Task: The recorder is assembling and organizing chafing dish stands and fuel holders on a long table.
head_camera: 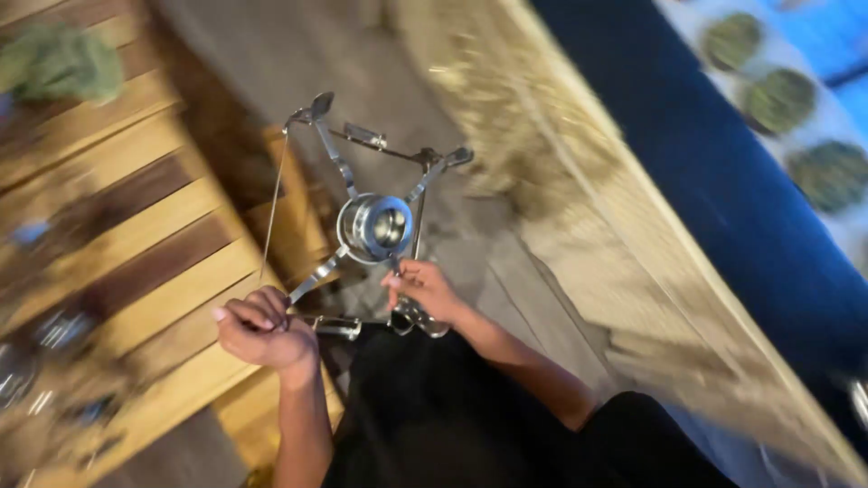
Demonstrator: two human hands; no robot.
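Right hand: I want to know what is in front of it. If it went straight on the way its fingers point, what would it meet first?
The right hand points up the picture, so it would probably first meet the round metal hub of the metal frame; depth is blurred.

Metal frame: shiny silver. Slatted table: light and dark brown planks, alternating. Cloth: dark blue. Garment: black
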